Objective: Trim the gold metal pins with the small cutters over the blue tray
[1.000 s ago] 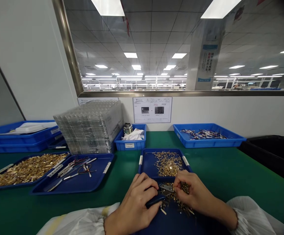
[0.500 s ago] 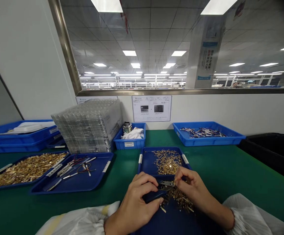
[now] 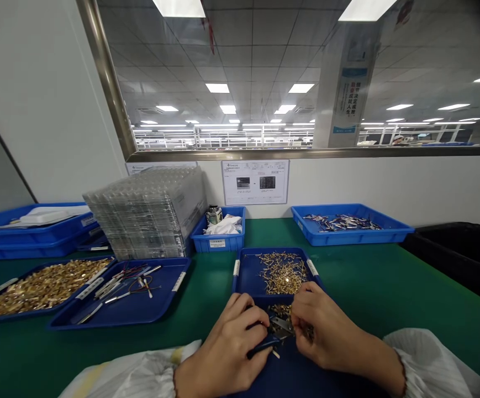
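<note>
My left hand (image 3: 233,340) is wrapped round the dark blue handles of small pliers (image 3: 281,325), whose silver jaws point right. At the tip of the jaws my right hand (image 3: 320,326) is closed in a pinch. Whatever lies between its fingers is hidden. Both hands are over the near dark blue tray (image 3: 293,370). Small brass-coloured pins (image 3: 280,310) lie in that tray, partly covered by my hands. Just beyond, a second blue tray (image 3: 248,273) holds a heap of similar thin gold pins (image 3: 285,275).
At left are a tray of gold pieces (image 3: 53,284) and a tray with wired metal parts (image 3: 140,312). Behind them stand stacked clear plastic trays (image 3: 148,215). A small blue bin (image 3: 219,243), a blue tray of metal parts (image 3: 359,239) and a black bin (image 3: 463,254) stand farther back.
My right hand has turned and come lower over the near tray, its fingers still closed by the jaws. My left hand keeps the pliers in nearly the same place.
</note>
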A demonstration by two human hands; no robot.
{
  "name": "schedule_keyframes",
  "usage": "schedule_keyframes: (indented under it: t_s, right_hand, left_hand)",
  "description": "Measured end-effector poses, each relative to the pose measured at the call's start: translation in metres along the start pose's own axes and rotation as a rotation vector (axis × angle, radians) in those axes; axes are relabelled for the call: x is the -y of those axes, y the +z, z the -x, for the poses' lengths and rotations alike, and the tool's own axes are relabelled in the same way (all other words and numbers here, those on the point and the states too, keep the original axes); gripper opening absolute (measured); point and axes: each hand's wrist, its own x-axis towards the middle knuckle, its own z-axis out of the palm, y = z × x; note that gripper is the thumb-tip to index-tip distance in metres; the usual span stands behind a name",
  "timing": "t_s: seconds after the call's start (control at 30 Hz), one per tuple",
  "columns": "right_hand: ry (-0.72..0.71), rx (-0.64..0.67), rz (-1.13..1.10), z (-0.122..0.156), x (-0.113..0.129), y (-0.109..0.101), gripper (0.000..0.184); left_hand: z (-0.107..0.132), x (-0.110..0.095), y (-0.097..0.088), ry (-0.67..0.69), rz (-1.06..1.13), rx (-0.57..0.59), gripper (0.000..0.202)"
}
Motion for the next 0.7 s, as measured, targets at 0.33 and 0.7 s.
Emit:
schedule_keyframes:
  t_s: [0.33, 0.7]
  right_hand:
    - [0.013, 0.053, -0.035, 0.001, -0.005, -0.004, 0.012]
    - [0.175, -0.181, -0.08, 0.003, -0.018, -0.027, 0.027]
  left_hand:
    - [-0.002, -0.001, 0.002, -0.001, -0.017, -0.041, 0.005]
    - [-0.003, 0.003, 0.003, -0.136, 0.018, -0.072, 0.004]
